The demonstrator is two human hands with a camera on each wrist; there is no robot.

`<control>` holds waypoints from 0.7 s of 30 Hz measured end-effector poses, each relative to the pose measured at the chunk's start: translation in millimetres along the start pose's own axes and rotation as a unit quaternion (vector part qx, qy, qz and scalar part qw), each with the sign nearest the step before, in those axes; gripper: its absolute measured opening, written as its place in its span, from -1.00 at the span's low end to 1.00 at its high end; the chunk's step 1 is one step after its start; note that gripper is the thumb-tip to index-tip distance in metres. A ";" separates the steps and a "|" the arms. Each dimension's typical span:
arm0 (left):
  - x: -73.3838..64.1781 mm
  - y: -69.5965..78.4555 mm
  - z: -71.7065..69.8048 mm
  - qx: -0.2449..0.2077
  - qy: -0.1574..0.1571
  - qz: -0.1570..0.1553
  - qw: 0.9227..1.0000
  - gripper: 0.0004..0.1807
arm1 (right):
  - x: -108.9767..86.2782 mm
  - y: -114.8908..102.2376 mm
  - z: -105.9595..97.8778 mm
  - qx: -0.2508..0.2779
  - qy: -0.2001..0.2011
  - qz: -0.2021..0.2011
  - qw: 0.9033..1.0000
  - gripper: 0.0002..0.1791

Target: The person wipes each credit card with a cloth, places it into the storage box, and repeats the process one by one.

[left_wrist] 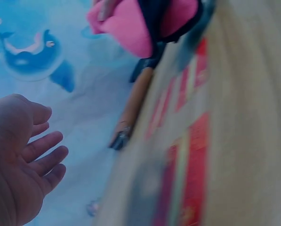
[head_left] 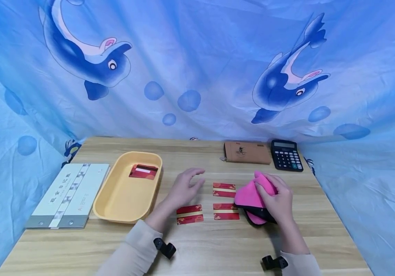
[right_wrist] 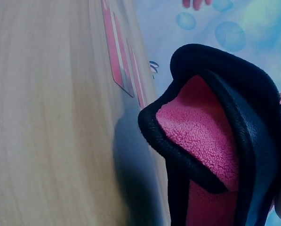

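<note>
My right hand (head_left: 278, 197) grips a bunched pink cloth with black edging (head_left: 250, 193), held over the right part of the table. In the right wrist view the folded cloth (right_wrist: 201, 127) shows a fluffy pink inside, and its shadow falls on the wood. Three red cards with a pale stripe lie to its left: an upper card (head_left: 224, 189), a lower card (head_left: 226, 211) and a left card (head_left: 190, 214). My left hand (head_left: 185, 188) hovers above the left card, fingers relaxed and holding nothing; the left wrist view shows its fingers (left_wrist: 46, 146) spread a little.
A yellow tray (head_left: 123, 219) at the left holds a red card (head_left: 144, 171). Beyond it lies a grey-white folder (head_left: 68, 195). At the back right are a brown wallet (head_left: 247, 152) and a black calculator (head_left: 286, 155). A blue dolphin-print curtain (head_left: 197, 69) hangs behind the table.
</note>
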State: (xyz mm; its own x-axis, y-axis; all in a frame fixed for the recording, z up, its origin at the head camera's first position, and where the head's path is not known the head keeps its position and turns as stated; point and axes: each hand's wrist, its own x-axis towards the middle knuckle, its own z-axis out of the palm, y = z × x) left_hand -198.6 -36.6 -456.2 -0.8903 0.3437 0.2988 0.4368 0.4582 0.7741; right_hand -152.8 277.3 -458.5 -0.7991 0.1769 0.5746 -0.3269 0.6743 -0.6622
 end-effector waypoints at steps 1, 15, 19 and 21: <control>-0.4 -2.5 6.2 -0.001 -0.008 -0.003 1.000 -0.60 | -0.1 -0.2 0.2 0.001 0.001 0.000 1.000 -0.58; 1.9 -27.7 65.8 0.008 -0.075 -0.023 0.997 -0.61 | -5.0 2.2 -0.6 0.005 0.003 0.023 1.000 -0.59; 6.9 -29.5 74.0 0.016 -0.090 -0.032 0.995 -0.61 | -6.2 3.3 -1.0 0.003 0.006 0.029 1.000 -0.60; 8.6 -29.5 76.7 0.023 -0.096 -0.033 0.995 -0.59 | -7.5 3.5 -0.9 0.002 0.005 0.031 1.000 -0.60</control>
State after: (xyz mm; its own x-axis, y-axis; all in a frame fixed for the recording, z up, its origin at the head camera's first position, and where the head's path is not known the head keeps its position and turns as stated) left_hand -209.2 15.8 -519.3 -0.8782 0.4596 0.1327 0.3872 0.5202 0.7612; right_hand -147.5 279.0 -464.7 -0.8128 0.2244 0.5375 -0.2792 0.6598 -0.6976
